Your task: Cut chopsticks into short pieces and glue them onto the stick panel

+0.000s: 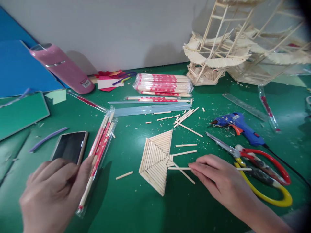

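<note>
My left hand [53, 191] is closed around packets of wrapped chopsticks [98, 152] with red and white paper in clear plastic, tilted up off the table. Between thumb and fingertips, my right hand [216, 181] pinches a thin wooden stick [181, 168]; its far end passes under the hand toward the scissors. That stick's left tip lies at the edge of a half-hexagon panel [155, 158] made of cut sticks laid in nested rows. Several loose cut sticks [186, 145] lie around the panel's right side, and one short stick [124, 175] lies to its left.
Scissors [233, 150] with red and yellow handles and a blue glue gun [239, 124] lie at right. Behind are a chopstick bundle [162, 84], clear blue glue sticks [153, 110], and a stick-built model [213, 58]. A phone [70, 145] and pink bottle [63, 68] are left.
</note>
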A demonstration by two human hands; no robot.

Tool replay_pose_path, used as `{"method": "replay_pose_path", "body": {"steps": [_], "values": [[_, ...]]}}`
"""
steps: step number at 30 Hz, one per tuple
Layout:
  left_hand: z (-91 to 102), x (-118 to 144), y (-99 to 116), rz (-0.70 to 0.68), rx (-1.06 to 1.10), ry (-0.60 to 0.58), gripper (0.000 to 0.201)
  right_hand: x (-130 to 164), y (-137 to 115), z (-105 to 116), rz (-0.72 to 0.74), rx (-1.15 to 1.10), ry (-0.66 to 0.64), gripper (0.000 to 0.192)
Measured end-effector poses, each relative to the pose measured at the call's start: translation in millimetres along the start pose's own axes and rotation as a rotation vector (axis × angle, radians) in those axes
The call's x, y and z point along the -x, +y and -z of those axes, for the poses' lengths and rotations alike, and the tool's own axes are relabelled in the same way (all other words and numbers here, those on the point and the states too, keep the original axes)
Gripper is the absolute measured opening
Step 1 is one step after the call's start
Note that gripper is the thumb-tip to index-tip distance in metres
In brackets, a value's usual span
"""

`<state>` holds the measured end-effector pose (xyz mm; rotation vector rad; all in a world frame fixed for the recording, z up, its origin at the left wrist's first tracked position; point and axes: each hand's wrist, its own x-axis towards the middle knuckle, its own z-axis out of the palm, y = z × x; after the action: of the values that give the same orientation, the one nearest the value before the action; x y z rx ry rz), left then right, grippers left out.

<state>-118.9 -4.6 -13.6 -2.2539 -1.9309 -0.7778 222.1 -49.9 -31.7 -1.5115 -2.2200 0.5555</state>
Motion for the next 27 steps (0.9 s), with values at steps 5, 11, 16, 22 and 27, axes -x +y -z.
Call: {"method": "replay_pose_path", "body": {"steps": [5, 11, 16, 22, 27], "values": [[-9.5, -2, 39, -0.297, 0.064, -0.085, 0.016, -1, -3, -1, -0.009, 0.004, 0.004, 0.021], [-38.2, 3, 97, -0.378, 0.359, -0.407, 0.014, -2, -3, -2, -0.026, 0.007, -0.020, 0.020], [-50.6, 4, 107, -0.344, 0.437, -0.499, 0.013, -4, -4, -2, -0.024, 0.007, -0.007, 0.020], [-53.8, 7, 106, -0.362, 0.481, -0.429, 0.015, -4, -3, -5, -0.012, 0.025, 0.015, 0.020], [-54.4, 9, 104, -0.385, 0.464, -0.410, 0.016, -4, -3, -6, -0.013, 0.024, 0.032, 0.019]]}}
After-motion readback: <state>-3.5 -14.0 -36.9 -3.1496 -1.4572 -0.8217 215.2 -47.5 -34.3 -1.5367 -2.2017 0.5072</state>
